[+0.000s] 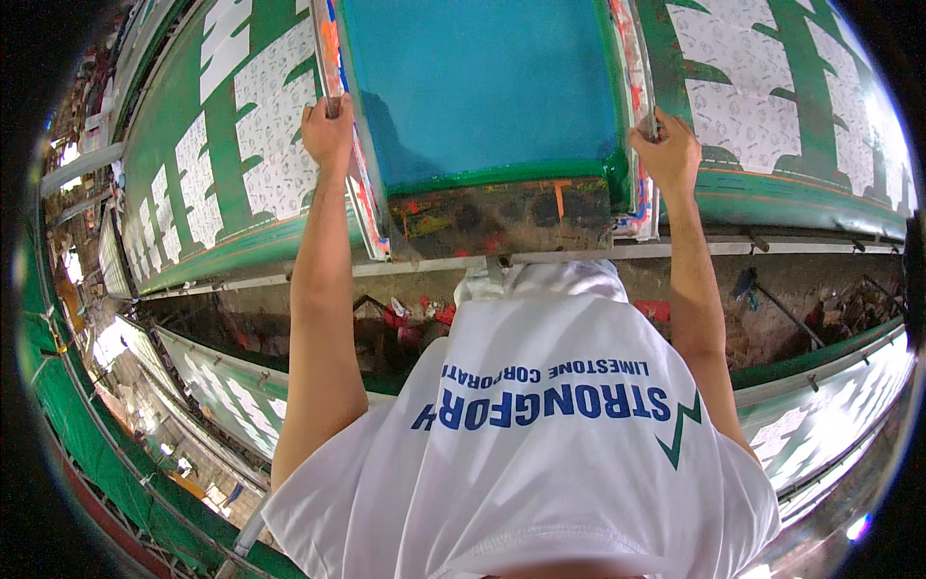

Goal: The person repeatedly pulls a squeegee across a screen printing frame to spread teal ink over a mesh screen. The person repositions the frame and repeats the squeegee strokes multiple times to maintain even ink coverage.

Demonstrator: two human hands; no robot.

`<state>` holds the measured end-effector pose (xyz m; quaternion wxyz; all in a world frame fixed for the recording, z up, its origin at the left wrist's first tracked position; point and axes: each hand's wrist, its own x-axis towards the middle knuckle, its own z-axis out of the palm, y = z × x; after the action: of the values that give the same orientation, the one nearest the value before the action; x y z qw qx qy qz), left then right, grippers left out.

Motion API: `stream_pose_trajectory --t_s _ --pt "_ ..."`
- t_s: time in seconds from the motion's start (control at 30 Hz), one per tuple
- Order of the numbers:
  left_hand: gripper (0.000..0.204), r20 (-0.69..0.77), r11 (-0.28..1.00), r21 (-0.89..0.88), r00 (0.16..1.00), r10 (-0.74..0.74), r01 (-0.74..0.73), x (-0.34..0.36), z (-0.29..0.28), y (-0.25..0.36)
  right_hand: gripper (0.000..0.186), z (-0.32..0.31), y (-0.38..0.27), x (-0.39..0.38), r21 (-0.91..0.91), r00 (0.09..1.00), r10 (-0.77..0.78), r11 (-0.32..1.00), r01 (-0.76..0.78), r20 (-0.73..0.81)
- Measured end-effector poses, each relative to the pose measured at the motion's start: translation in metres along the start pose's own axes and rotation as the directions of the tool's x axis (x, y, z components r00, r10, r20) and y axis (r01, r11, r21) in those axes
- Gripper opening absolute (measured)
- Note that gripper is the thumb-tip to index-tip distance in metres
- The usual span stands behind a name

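Note:
A screen-printing frame (632,58) with paint-smeared side rails lies in front of me. Its blue mesh (492,87) fills the middle, ending in a green edge and a dark, stained strip nearest my body. My left hand (326,137) is closed on the left rail, its thumb and fingers at the rail's edge. On the opposite side my right hand (672,154) pinches the right rail. Whatever lies beneath the frame is hidden by it.
The long green printing table (231,207) carries white patterned cut pieces (280,106) left and right of the frame. Another table with white pieces (231,386) runs behind me. Between them is a floor gap (241,323) with red scraps and metal supports.

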<state>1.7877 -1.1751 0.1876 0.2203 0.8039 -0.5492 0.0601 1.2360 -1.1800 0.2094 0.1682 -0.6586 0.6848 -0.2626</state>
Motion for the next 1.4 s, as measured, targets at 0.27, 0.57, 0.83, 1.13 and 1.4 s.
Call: stream_pose_trajectory --t_s 0.27,0.57,0.83,1.13,1.4 --pt "0.04 0.028 0.998 -0.06 0.999 0.016 -0.014 -0.003 0.026 -0.009 0.059 0.01 0.007 0.0 -0.046 0.999 0.015 0.999 -0.013 0.033" --pt "0.043 -0.016 1.0 -0.027 1.0 -0.009 0.009 -0.016 0.042 -0.008 0.046 0.007 -0.025 -0.038 -0.217 0.965 -0.24 0.953 0.213 -0.105" --pt "0.043 -0.056 1.0 -0.022 0.998 0.02 -0.021 -0.02 0.039 -0.002 0.052 0.021 -0.117 -0.121 0.252 0.32 -0.727 0.558 0.791 0.607" --pt "0.045 -0.059 0.989 -0.14 0.997 -0.047 0.039 -0.021 0.041 -0.003 0.061 0.029 -0.164 -0.124 -0.092 0.523 -0.553 0.626 0.775 0.648" --pt "0.05 0.033 0.976 -0.205 0.997 -0.074 0.079 -0.021 0.034 -0.002 0.055 0.047 -0.191 -0.115 -0.167 0.752 -0.382 0.826 0.539 0.537"
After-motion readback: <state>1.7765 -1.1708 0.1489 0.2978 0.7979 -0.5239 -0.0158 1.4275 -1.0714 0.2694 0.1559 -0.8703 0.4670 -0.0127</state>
